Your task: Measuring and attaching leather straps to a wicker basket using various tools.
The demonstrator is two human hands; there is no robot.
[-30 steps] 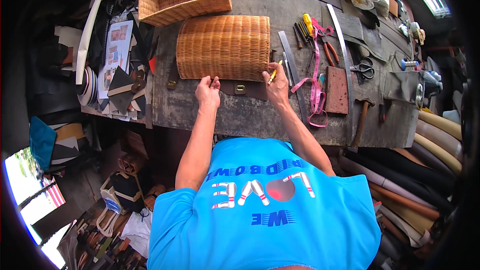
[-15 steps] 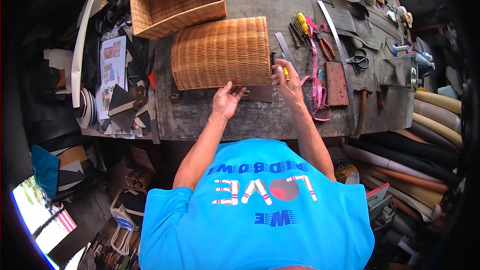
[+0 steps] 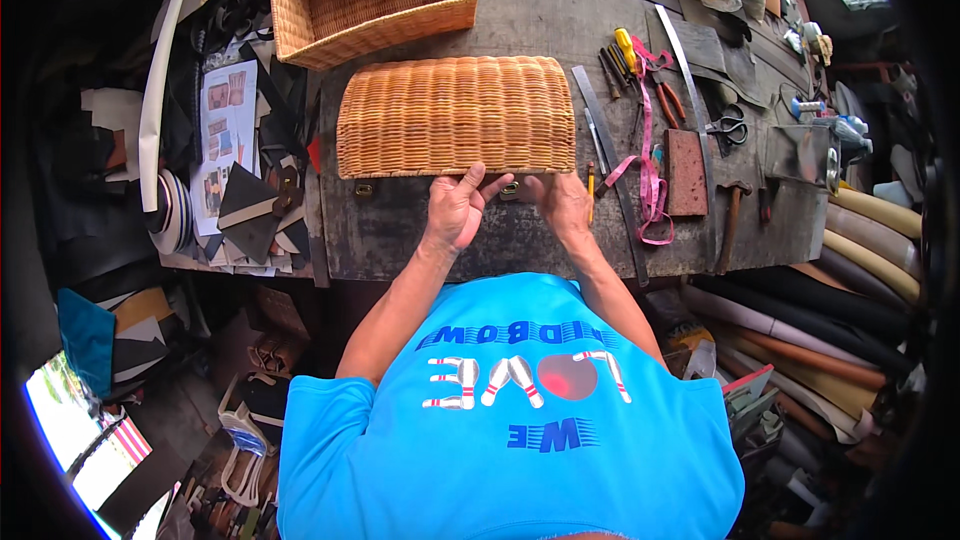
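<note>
A domed wicker lid (image 3: 455, 118) is tipped toward me, its curved woven top facing up. My left hand (image 3: 458, 210) holds its near edge, thumb on top and fingers curled beneath. At the near right corner my right hand (image 3: 566, 208) grips the same edge, with some fingertips hidden under it. Between the hands shows a small brass clasp part (image 3: 511, 190); another brass fitting (image 3: 364, 190) sits below the lid's left end. A yellow pencil (image 3: 590, 183) lies just right of my right hand.
An open wicker basket (image 3: 375, 35) stands beyond the lid. Right of it lie a steel ruler (image 3: 612, 160), pink measuring tape (image 3: 651, 185), reddish block (image 3: 686, 172), hammer (image 3: 733, 215), scissors (image 3: 730, 125) and yellow-handled screwdriver (image 3: 625, 47). Printed sheets (image 3: 225, 140) and leather scraps (image 3: 246, 210) cover the left.
The lid has been turned straighter and tipped toward me. My right hand has let go of the yellow pencil and moved left to the lid's near edge.
</note>
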